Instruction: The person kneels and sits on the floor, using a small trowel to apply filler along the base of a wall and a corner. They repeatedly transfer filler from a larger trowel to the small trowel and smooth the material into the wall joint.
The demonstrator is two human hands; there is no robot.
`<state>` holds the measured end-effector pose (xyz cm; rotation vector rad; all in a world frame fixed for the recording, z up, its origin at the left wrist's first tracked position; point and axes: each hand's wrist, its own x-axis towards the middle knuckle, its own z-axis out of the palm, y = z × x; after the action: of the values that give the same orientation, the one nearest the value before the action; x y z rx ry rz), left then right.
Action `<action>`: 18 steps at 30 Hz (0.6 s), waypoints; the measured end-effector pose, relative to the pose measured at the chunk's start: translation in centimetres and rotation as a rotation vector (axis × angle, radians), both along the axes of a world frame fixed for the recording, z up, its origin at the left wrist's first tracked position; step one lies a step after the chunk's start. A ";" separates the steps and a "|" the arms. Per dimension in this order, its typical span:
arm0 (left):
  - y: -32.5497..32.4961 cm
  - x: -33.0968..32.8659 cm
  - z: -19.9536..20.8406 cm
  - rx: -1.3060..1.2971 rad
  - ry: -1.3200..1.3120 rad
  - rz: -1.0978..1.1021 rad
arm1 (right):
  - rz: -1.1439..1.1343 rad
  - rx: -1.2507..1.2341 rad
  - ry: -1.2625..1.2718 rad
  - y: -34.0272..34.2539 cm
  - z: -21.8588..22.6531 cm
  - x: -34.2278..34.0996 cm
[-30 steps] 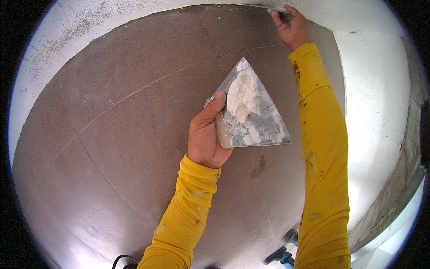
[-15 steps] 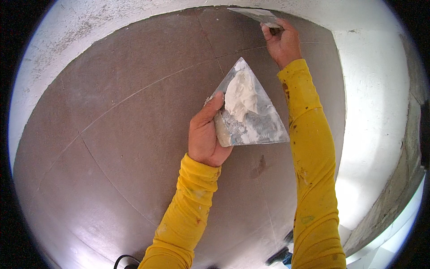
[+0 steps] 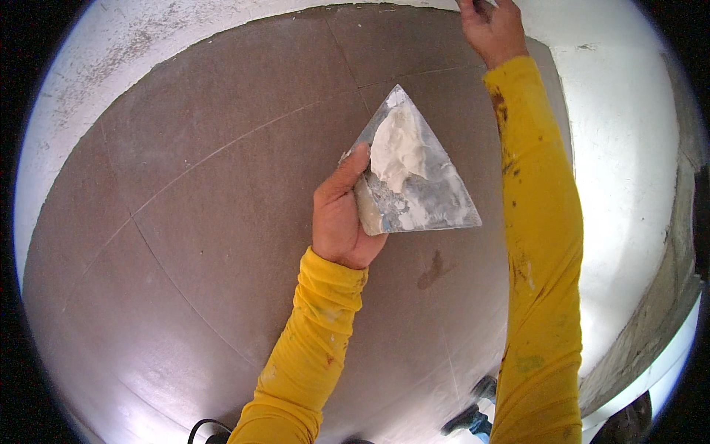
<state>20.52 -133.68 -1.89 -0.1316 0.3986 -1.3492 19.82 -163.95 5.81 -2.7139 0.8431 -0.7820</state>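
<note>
My left hand [image 3: 342, 214] is closed round a wide putty knife [image 3: 455, 200], thumb resting along its edge. Its triangular metal blade faces up and carries a thick lump of white putty [image 3: 398, 152], with thinner smears toward the broad edge. My right hand [image 3: 494, 28] is up at the top edge of the view by the white wall, with its fingers curled and partly cut off. The second putty knife, seen in that hand a moment ago, lies outside the picture now. Both forearms wear stained yellow sleeves.
Large brown floor tiles [image 3: 222, 244] with pale joints spread below. A white wall [image 3: 614, 185] runs along the right, and another scuffed white wall [image 3: 170, 33] curves across the far side. Shod feet [image 3: 473, 416] show at the lower edge.
My right hand has moved farther out and slightly right, taking its putty knife beyond the top edge. My left hand with the loaded putty knife has risen only a little.
</note>
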 end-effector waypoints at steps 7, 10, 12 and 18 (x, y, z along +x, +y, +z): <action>0.9 0.5 -0.6 0.012 -0.007 0.000 | -0.074 0.949 -0.569 2.2 -5.9 -4.1; 0.9 0.5 -0.6 0.047 -0.010 0.009 | 0.046 0.809 -0.428 1.9 -7.6 -3.3; 0.9 0.5 -0.5 0.033 0.000 0.015 | 0.102 0.706 -0.375 2.4 -7.8 -2.3; 0.9 0.6 -0.4 0.021 0.019 0.028 | 0.199 0.427 -0.243 5.0 -6.1 1.8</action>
<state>21.14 -132.80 -2.29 -0.1327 0.4255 -1.3162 21.61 -158.94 -0.26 -2.2316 0.5939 -0.7665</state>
